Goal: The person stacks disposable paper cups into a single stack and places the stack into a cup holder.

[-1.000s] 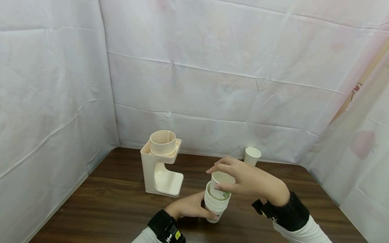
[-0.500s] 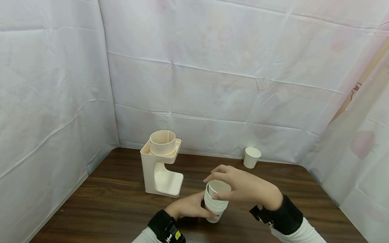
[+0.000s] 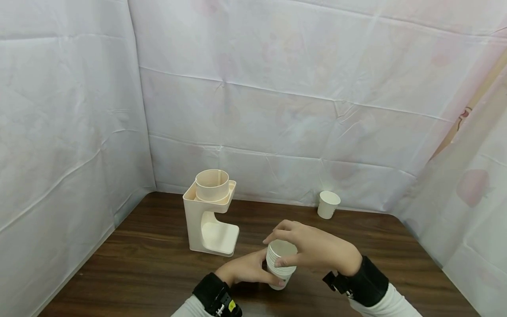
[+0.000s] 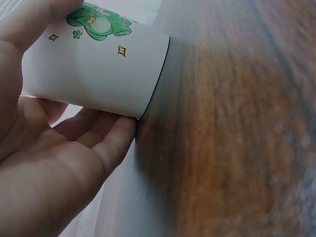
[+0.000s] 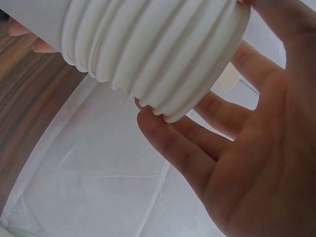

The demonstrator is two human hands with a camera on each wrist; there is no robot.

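A stack of nested white paper cups (image 3: 283,249) stands on the table in the head view. Its lower part is gripped by my left hand (image 3: 245,267); the left wrist view shows a printed green animal and small stars on the outer cup (image 4: 98,69). Around the top of the stack my right hand (image 3: 318,247) has its thumb and fingers on opposite sides. Up close in the right wrist view, the rims (image 5: 153,54) lie tightly one above another, with fingertips touching the uppermost ones. The inside of the top cup is partly visible.
A cream cup-holder stand (image 3: 194,224) with a round tube (image 3: 212,187) on top stands left of the stack. One single paper cup (image 3: 328,206) stands at the back right. White curtains (image 3: 253,110) enclose the brown wooden table (image 3: 138,264).
My right hand has moved down with a paper cup, which has sunk into the stack until its rim meets the others. The left hand has stayed in place around the stack.
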